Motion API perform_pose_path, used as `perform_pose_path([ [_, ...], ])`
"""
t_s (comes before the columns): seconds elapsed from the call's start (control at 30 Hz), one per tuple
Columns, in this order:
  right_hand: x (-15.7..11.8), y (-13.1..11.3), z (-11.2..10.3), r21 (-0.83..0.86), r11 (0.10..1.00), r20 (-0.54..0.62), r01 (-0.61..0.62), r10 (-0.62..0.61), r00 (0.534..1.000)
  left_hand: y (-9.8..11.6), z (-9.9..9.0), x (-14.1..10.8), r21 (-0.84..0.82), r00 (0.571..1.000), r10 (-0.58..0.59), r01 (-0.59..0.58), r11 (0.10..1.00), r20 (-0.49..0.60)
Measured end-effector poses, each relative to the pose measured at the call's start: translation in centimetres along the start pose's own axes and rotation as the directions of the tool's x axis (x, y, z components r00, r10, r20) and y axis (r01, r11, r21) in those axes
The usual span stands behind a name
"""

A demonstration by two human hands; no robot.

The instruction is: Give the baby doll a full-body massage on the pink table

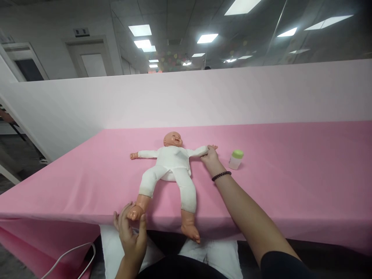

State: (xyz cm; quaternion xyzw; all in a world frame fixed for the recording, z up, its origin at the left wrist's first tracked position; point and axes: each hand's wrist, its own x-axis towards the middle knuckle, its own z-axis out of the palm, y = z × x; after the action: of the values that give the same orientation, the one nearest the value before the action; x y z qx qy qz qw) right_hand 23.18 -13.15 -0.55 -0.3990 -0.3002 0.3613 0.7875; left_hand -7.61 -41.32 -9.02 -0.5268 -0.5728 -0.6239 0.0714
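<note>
A baby doll (173,161) with a white cloth body and hard, skin-toned head, hands and feet lies face up on the pink-covered table (279,174). Its arms are spread wide, and its feet reach the near table edge. My right hand (211,158) is closed around the doll's arm near the wrist, on the right side. At the near edge, my left hand (131,230) has its thumb and fingers curved about the doll's left-hand foot, with the outer fingers apart. Just right of my right hand stands a small translucent jar (236,159) with a green lid.
A low white partition (203,97) runs along the table's far side. A white cable (72,248) loops below the near edge at left. My legs are under the table's front edge. Doors and ceiling lights are visible beyond the partition.
</note>
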Motion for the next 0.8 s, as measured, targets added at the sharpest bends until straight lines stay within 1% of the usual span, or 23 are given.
perform_pose_path([
  [0.03,0.0,-0.3,0.7,0.015,0.999,-0.044,-0.029,0.03,0.999,0.0,0.1,0.8,0.023,0.999,0.044,-0.044,0.999,0.003],
  [0.07,-0.1,-0.7,1.4,0.028,0.999,-0.074,-0.033,0.035,0.997,0.2,0.4,1.6,0.042,0.997,0.082,-0.083,0.996,0.007],
  [0.1,-0.5,-1.1,2.0,0.033,0.999,-0.074,-0.006,0.008,0.997,0.5,0.6,2.5,0.055,0.994,0.112,-0.112,0.992,0.015],
  [0.13,-1.1,-1.5,2.6,0.025,0.998,-0.036,0.049,-0.049,0.998,0.9,1.0,3.5,0.062,0.991,0.132,-0.134,0.989,0.022],
  [0.17,-1.8,-1.9,3.1,0.006,0.992,0.039,0.124,-0.125,0.991,1.5,1.4,4.4,0.065,0.989,0.141,-0.143,0.988,0.032],
  [0.2,-2.7,-2.2,3.5,-0.022,0.979,0.141,0.201,-0.196,0.97,2.1,1.8,5.3,0.067,0.988,0.148,-0.151,0.986,0.049],
  [0.23,-3.5,-2.4,3.9,-0.056,0.962,0.244,0.267,-0.246,0.938,2.8,2.3,6.2,0.068,0.985,0.158,-0.163,0.984,0.065],
  [0.3,-5.2,-2.6,4.3,-0.133,0.907,0.44,0.399,-0.307,0.844,4.0,3.3,7.6,0.071,0.978,0.179,-0.187,0.98,0.109],
  [0.4,-6.8,-2.5,4.4,-0.183,0.783,0.672,0.595,-0.342,0.657,5.4,4.9,9.1,0.071,0.959,0.215,-0.231,0.97,0.184],
  [0.47,-7.3,-2.4,4.1,-0.193,0.691,0.775,0.696,-0.328,0.54,5.8,6.0,9.5,0.073,0.944,0.226,-0.25,0.966,0.239],
  [0.5,-7.4,-2.3,4.0,-0.201,0.646,0.809,0.736,-0.314,0.497,5.9,6.4,9.6,0.075,0.938,0.228,-0.255,0.964,0.263],
  [0.53,-7.4,-2.3,3.8,-0.212,0.605,0.833,0.768,-0.3,0.466,6.0,6.9,9.6,0.077,0.933,0.227,-0.257,0.963,0.28],
  [0.57,-7.3,-2.3,3.7,-0.221,0.572,0.849,0.79,-0.285,0.445,6.1,7.2,9.5,0.078,0.93,0.224,-0.257,0.963,0.29],
  [0.63,-7.2,-2.2,3.6,-0.229,0.544,0.861,0.807,-0.273,0.428,6.2,7.7,9.3,0.076,0.93,0.219,-0.251,0.965,0.297],
  [0.7,-7.1,-2.1,3.5,-0.224,0.545,0.858,0.808,-0.282,0.429,6.3,7.9,8.9,0.069,0.932,0.213,-0.243,0.968,0.294],
  [0.8,-6.8,-1.8,3.5,-0.227,0.544,0.843,0.808,-0.306,0.442,6.3,7.7,8.5,0.061,0.938,0.202,-0.227,0.972,0.281],
])
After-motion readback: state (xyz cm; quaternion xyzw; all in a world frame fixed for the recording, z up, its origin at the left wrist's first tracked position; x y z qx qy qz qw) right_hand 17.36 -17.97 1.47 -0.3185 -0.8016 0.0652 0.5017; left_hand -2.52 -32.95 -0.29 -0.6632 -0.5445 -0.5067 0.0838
